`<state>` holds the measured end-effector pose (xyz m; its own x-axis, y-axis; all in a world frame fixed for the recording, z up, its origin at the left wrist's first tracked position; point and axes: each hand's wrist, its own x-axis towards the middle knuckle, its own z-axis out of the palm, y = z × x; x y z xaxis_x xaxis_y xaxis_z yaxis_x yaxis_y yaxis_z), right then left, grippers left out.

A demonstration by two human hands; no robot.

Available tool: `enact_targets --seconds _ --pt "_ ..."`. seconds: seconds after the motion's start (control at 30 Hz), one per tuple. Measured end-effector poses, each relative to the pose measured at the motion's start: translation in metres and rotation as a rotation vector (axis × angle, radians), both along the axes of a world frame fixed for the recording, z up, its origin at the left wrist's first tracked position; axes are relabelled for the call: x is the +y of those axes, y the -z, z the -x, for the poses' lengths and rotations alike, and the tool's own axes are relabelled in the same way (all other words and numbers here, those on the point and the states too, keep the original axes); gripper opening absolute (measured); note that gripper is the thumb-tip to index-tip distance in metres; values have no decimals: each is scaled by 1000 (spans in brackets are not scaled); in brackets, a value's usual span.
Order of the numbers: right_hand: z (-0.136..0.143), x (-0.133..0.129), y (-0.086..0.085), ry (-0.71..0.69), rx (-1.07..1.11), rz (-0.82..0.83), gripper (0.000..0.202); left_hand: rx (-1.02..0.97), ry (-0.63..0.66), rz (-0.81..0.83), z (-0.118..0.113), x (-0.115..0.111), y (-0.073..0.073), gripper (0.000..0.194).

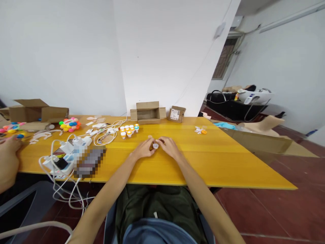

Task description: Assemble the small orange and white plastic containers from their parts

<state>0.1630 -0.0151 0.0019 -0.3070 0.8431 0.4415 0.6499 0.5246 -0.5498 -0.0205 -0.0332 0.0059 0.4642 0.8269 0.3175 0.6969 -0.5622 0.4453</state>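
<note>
Cup [155, 146]: small, round and whitish, on or just above the worktop [203, 162], between the two hands, near the body side of the boxes.
Left hand [144, 149]: curled at the cup's left side, thumb near its lower edge; the fingers look clamped on its rim.
Right hand [167, 146]: reaching in from the other side, fingers bent, tips at or just beside the cup's upper edge; whether they are clamped on it or only touch it, I cannot tell.
Step in hand: by my reading, small two-handed fingertip work at the cup, one side steadied while the other is worked.
Next move: any further turn or press calls for a steady left hold, light right fingertips and a level cup, since so small a round thing could slip or roll.
Disc [150, 136]: small, pale orange, flat on the wood just beyond the hands.
Capped pieces [129, 130]: bunched together left of the hands, white with orange or teal tops.
Loose parts [200, 130]: white bits and an orange one, well apart on the right.
Open box [148, 115]: by the wall, beyond the hands, a smaller box [176, 114] beside it.
Phone [90, 162]: left of the left forearm, beside the power strip [68, 159] and its cables.
Co-worker's hand [8, 152]: at the far left edge, near bright-coloured balls [19, 136].
</note>
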Motion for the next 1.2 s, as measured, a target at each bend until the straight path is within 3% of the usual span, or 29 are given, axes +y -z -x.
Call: enact_targets --seconds 0.2,0.37,0.43,0.5,0.6,0.67,0.8,0.9,1.07,1.2 --pt "-2 9 -1 33 167 -24 34 -23 -31 -57 -4 -9 -7 29" --pt "-6 20 -30 4 384 -11 40 -240 16 21 -33 -22 -10 11" --pt "-7 29 -48 -10 465 -26 41 -372 42 259 -54 -34 -5 21" --pt "-7 42 -66 -11 537 -34 44 -607 74 675 -79 -53 3 42" --pt "-7 63 -85 11 652 -38 46 -893 325 1355 -112 -94 15 74" --pt "-8 75 -90 24 712 -21 45 -1029 535 1608 -128 -126 19 84" --pt "-15 91 -81 85 731 63 40 -1220 654 1822 -145 -175 24 91" --pt "-24 95 -66 145 691 138 36 -1283 689 1820 -147 -189 31 93" --pt "-39 92 -40 198 451 178 31 -1311 654 1845 -135 -166 36 98" --pt "-45 85 -25 192 315 179 30 -1301 419 1788 -119 -142 23 70"
